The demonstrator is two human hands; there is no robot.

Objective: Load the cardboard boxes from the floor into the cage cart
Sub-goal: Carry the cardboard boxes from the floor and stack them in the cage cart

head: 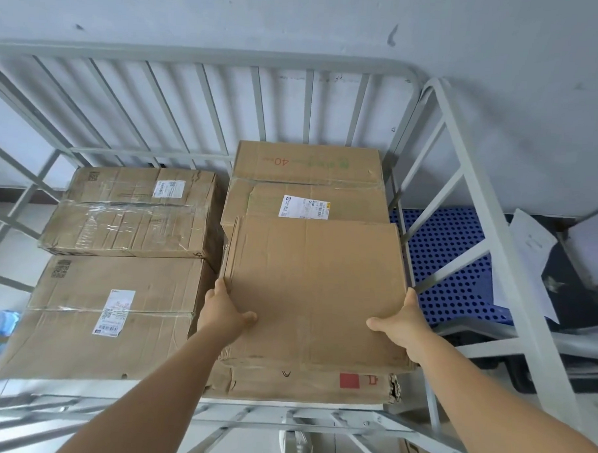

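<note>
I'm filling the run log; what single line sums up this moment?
stage: placing | left hand: grips held box | right hand: grips it | box: atop right stack in cage cart

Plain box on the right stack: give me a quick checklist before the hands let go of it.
1. Left hand grips the plain box: ok.
2. Right hand grips its other side: ok.
3. Box sits over the labelled box and red-marked box: ok.
4. Lying flat: cannot tell.
5. Inside the cage cart rails: ok.
6. Fingers clear underneath: cannot tell.
</note>
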